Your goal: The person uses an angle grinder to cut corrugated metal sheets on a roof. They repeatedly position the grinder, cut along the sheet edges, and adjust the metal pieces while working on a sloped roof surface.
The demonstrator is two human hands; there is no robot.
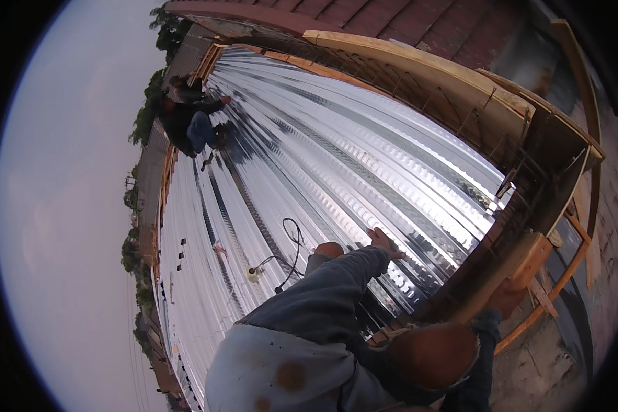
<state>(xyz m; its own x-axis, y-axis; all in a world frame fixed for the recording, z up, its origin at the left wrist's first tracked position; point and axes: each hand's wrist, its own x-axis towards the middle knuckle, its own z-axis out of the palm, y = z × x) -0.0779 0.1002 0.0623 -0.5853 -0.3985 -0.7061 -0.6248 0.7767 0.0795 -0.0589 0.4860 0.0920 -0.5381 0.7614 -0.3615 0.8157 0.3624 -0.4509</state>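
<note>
Ribbed shiny metal decking sheets point(288, 151) stretch out in front of me and to the left. My left hand point(386, 244) rests on the decking, fingers spread, holding nothing. At the right edge, my right hand point(507, 298) closes against a thick wooden board point(531, 261); part of its fingers is hidden. Both my knees are bent, and one bare knee point(436, 353) shows through torn jeans between my arms. A black cord point(299, 240) lies looped on the sheets left of my left hand, beside a small cream-coloured fitting point(254, 273).
Two people point(192, 123) crouch on the far left of the decking. Along the right runs a deep formwork channel with steel bars point(453, 117) and plywood sides point(426, 65). Beyond it lie a dark red roof point(419, 24) and loose timber strips point(542, 299). The decking's left edge drops off.
</note>
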